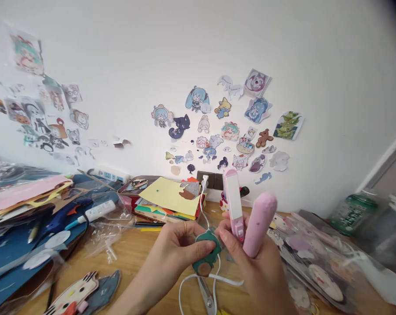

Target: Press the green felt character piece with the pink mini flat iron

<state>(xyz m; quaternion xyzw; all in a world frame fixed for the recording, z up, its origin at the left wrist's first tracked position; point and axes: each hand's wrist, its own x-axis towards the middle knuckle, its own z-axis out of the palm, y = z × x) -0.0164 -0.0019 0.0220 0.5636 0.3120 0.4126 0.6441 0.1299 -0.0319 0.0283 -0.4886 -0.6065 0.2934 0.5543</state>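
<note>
My left hand (pixel 185 245) pinches a small dark green felt-like piece (pixel 203 253) with a wavy edge and a tan round patch at its bottom. My right hand (pixel 250 262) is wrapped round a pink mini hair straightener (pixel 259 225). Its two arms stand apart, and one shows a long white plate. The right thumb and fingertips come close to the green piece's right edge; whether they touch it I cannot tell. A white cord (pixel 182 291) loops below and behind both hands. Scissors (pixel 207 295) lie on the table beneath the green piece, partly hidden.
A wall socket (pixel 211 179) holds a white plug. Coloured sheets (pixel 168 197) are stacked behind my hands. At left lie a blue glue gun (pixel 68 215), a white tube (pixel 99 211) and a cat-face felt piece (pixel 75 295). Bagged cutouts (pixel 326 280) and a green can (pixel 352 214) are at right.
</note>
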